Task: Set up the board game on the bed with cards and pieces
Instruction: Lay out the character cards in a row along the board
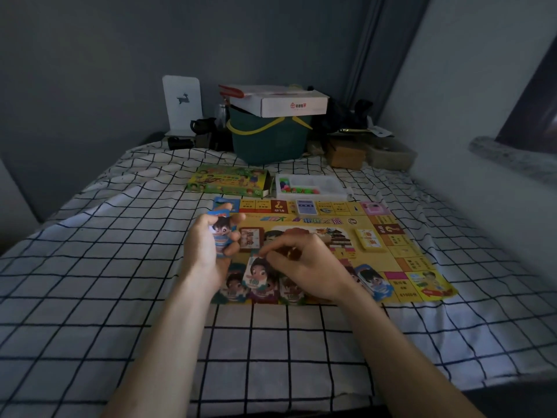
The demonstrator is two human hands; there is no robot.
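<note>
Dealing step, I judge: left hand (208, 245) grips a stack of illustrated character cards (222, 235); right hand (304, 268) pinches one card (256, 274) onto the yellow paper game board (401, 254) on the checked bed (120, 267); next calls for releasing it flat.

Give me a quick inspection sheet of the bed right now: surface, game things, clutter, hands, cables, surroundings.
Surface: bed with black-grid white sheet, rumpled.
Job's things: yellow game board lies flat; yellow card stack, red-framed card stack and blue card deck sit on it; character cards line its near edge; game box and white piece tray lie beyond it.
Clutter: green basket carrying a white carton, small boxes at the bed's far end.
Hands: left hand holds a stack of character cards; right hand, grip pinching one card at the board.
Cables: nothing seen.
Surroundings: grey walls, window ledge on the right.
</note>
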